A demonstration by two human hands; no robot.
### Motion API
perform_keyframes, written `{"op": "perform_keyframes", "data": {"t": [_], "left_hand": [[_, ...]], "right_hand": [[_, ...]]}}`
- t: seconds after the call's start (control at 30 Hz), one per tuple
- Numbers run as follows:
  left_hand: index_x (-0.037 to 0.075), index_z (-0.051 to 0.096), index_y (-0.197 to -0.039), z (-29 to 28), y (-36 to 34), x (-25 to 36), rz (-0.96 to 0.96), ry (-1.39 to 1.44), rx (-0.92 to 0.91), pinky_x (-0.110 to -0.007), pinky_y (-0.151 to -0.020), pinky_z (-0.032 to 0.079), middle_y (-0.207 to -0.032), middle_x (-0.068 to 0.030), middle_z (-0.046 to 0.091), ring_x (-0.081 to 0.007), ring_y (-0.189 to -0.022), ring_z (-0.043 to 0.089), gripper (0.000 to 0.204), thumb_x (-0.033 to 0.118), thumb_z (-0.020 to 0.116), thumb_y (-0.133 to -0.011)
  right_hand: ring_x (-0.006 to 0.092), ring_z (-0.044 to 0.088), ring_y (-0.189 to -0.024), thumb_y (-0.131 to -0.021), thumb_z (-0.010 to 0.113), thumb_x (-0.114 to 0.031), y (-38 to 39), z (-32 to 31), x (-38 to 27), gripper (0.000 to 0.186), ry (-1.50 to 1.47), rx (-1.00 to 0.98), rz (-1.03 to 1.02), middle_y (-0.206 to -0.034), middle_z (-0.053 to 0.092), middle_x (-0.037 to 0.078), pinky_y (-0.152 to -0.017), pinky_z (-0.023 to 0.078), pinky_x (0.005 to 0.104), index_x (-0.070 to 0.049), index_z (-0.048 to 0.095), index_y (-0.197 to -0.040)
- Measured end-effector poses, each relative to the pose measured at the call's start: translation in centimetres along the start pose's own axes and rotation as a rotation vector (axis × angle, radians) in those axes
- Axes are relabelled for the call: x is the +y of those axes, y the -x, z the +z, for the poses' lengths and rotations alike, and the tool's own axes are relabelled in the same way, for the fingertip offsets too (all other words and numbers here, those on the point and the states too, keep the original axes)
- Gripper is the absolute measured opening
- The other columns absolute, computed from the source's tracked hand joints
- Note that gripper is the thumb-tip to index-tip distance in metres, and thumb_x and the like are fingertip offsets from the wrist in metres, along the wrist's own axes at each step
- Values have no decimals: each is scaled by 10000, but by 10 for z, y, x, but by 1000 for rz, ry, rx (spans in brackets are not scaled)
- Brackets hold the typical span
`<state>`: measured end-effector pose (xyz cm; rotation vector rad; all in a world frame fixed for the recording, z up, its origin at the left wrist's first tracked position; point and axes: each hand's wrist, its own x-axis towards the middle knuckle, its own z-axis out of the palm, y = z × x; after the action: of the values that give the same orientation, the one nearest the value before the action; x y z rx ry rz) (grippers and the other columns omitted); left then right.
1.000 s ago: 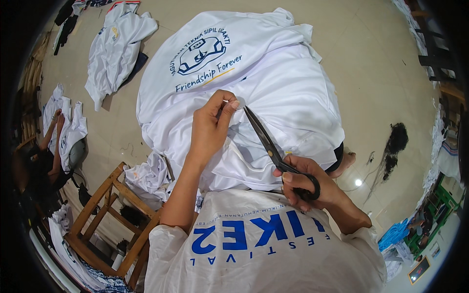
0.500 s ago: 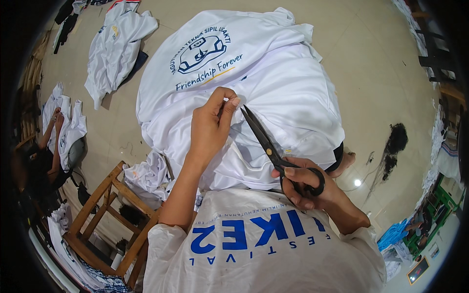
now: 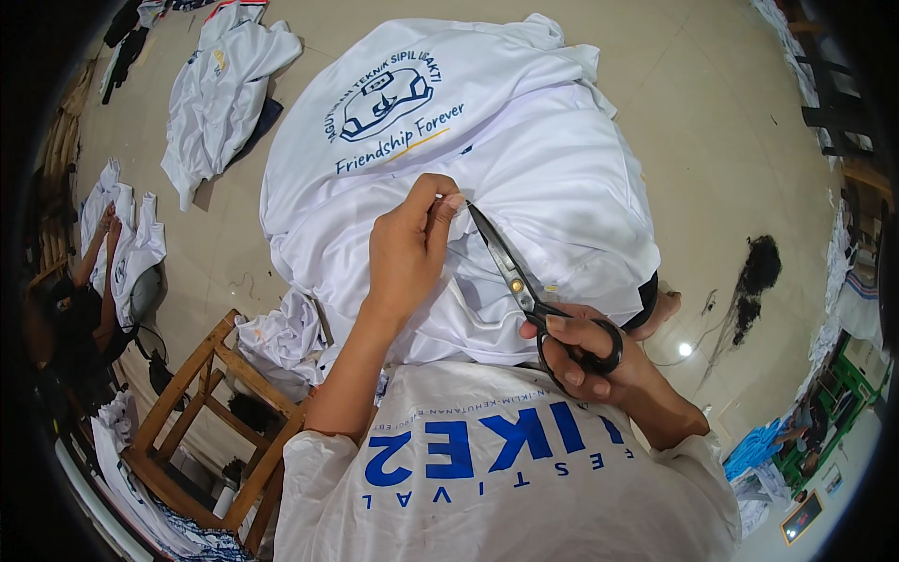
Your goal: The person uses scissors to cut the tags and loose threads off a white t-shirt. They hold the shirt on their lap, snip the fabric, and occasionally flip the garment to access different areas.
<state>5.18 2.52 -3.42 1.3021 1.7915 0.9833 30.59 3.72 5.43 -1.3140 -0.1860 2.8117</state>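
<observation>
Centrally, a mound of white cloth (image 3: 562, 140) spreads over the floor (image 3: 721, 140) in front of the seated person, its near edge meeting the person's pale shirt (image 3: 524, 506). A dark blue emblem (image 3: 386, 103) with lettering and a yellow underline lies toward the cloth's far left edge. The left hand (image 3: 407, 234), above the middle of the cloth, is closed in a pinch: thumb and forefinger press together on a small bit of white cloth; whether a thread also lies between them is too fine to tell. The right hand (image 3: 590, 351), near the cloth's near right corner, is curled around the handles of black scissors (image 3: 517, 286), with thumb and fingers at the loops. The blades lie nearly together and point away to the left, their tip just beside the left fingertips. A bare foot (image 3: 663, 314) shows past the cloth's right edge.

Around the mound, a white shirt (image 3: 220, 103) lies toward the floor's far left corner, and a dark tangle (image 3: 760, 267) toward its right edge. At near left stands a wooden frame (image 3: 257, 378), beside crumpled fabric (image 3: 281, 332). At the left edge, another person's hands (image 3: 112, 220) hold a white garment (image 3: 140, 244).
</observation>
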Motion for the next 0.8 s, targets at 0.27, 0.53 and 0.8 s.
{"op": "perform_keyframes", "data": {"t": [0.27,0.53,0.8], "left_hand": [[71,597,-1042,-1,-1,-6,-58,87,-3,-289,-515,303,-602,-37,446,-105,-544,349,99,161,622,-1073],[83,601,-1066,-2,5,8,47,-159,5,-374,-565,449,-710,-112,630,-278,-592,584,63,110,646,-1032],[60,620,-1072,-11,14,7,28,-33,127,-337,-688,538,-977,-87,734,-212,-796,695,51,107,610,-1055]], "right_hand": [[82,430,-346,-1042,620,-363,2,1,0,408,-4,-42,25,-616,580,58,-314,328,228,19,616,-1188],[80,429,-346,-1039,620,-360,0,3,-1,415,-20,-38,34,-611,576,54,-310,323,227,29,610,-1184],[94,438,-349,-1012,636,-355,5,7,-5,405,65,-28,30,-602,570,58,-322,323,234,13,595,-1175]]}}
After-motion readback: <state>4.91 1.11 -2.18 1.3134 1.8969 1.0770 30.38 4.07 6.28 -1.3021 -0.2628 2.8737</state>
